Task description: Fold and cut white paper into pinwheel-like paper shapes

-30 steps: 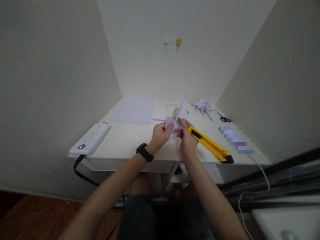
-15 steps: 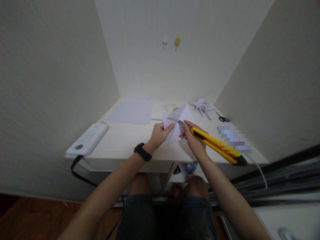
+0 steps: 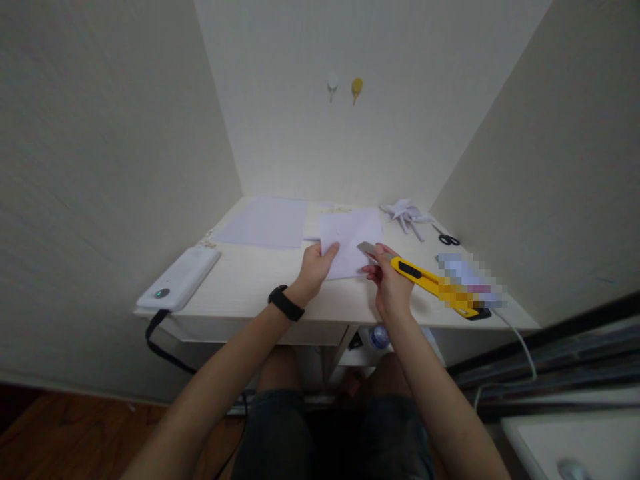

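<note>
Head view: left grip point(image 3: 315, 268) held the white paper point(image 3: 353, 230), thumb on top, above the bench point(image 3: 250, 280) between front and back edges; right grip point(image 3: 393, 285) wrapped the yellow cutter point(image 3: 423, 277), blade point(image 3: 368, 249) over paper's right part, contact unclear.

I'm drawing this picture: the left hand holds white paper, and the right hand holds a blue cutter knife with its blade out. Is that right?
Almost! The cutter knife is yellow and black, not blue, as the head view shows. The left hand does hold white paper, and the right hand holds the cutter knife with its blade out.
</note>
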The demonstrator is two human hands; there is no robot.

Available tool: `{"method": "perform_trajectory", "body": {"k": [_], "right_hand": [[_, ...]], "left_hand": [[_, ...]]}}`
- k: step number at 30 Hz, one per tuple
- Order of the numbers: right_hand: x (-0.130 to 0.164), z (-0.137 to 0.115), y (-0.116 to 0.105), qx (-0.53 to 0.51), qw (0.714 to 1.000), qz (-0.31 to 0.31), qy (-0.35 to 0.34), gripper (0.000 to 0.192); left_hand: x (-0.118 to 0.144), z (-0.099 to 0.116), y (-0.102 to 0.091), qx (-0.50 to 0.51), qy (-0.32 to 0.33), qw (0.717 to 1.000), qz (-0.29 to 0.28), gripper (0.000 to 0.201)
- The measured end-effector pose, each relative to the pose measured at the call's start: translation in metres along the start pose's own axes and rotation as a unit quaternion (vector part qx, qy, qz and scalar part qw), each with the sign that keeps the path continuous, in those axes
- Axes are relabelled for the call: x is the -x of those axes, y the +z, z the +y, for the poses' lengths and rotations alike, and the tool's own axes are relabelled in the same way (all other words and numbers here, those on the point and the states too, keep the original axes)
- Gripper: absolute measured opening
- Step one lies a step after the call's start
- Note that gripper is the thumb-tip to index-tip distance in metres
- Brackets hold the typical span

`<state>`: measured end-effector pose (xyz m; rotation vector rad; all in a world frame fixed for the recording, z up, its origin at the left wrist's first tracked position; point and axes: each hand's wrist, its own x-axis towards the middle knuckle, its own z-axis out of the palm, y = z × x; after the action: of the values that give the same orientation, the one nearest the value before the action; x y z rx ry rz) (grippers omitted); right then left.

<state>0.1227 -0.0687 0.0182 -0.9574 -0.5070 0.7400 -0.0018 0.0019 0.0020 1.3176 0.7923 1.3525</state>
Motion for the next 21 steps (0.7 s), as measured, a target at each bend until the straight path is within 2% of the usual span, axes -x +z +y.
{"method": "perform_trajectory", "body": {"k": [2, 4, 7, 9, 11, 13, 14, 15, 17, 19, 21], "right_hand": [[-0.004, -0.005, -0.012, 0.021, 0.999, -0.001, -0.025, 0.044], [-0.007, -0.009, -0.023, 0.049, 0.998, -0.005, -0.045, 0.044], [-0.009, -0.013, -0.036, 0.083, 0.995, -0.013, -0.059, 0.045], [-0.009, -0.014, -0.042, 0.098, 0.993, -0.018, -0.060, 0.045], [-0.007, -0.014, -0.048, 0.114, 0.991, -0.026, -0.062, 0.045], [-0.003, -0.015, -0.051, 0.128, 0.988, -0.048, -0.065, 0.044], [-0.001, -0.015, -0.052, 0.132, 0.987, -0.067, -0.062, 0.042], [0.001, -0.016, -0.052, 0.134, 0.985, -0.089, -0.056, 0.041], [0.005, -0.017, -0.050, 0.130, 0.981, -0.141, -0.033, 0.040], [0.008, -0.019, -0.046, 0.124, 0.975, -0.185, -0.011, 0.038], [0.011, -0.019, -0.043, 0.120, 0.970, -0.213, 0.002, 0.038]], "left_hand": [[-0.002, -0.003, -0.001, 0.047, -0.034, 0.998, 0.003, 0.038], [-0.004, -0.006, -0.003, 0.046, -0.068, 0.997, -0.009, 0.032], [-0.006, -0.006, -0.009, -0.013, -0.105, 0.992, -0.068, 0.024], [-0.007, -0.004, -0.015, -0.074, -0.085, 0.991, -0.075, 0.026], [-0.006, 0.003, -0.019, -0.161, -0.019, 0.987, 0.005, 0.036], [-0.001, 0.014, -0.020, -0.250, 0.072, 0.959, 0.108, 0.043], [0.002, 0.020, -0.019, -0.280, 0.112, 0.946, 0.123, 0.042], [0.006, 0.027, -0.017, -0.295, 0.137, 0.940, 0.100, 0.036], [0.014, 0.040, -0.011, -0.297, 0.140, 0.944, -0.020, 0.022], [0.020, 0.051, -0.004, -0.268, 0.107, 0.945, -0.154, 0.031], [0.022, 0.056, 0.001, -0.227, 0.052, 0.941, -0.244, 0.038]]}}
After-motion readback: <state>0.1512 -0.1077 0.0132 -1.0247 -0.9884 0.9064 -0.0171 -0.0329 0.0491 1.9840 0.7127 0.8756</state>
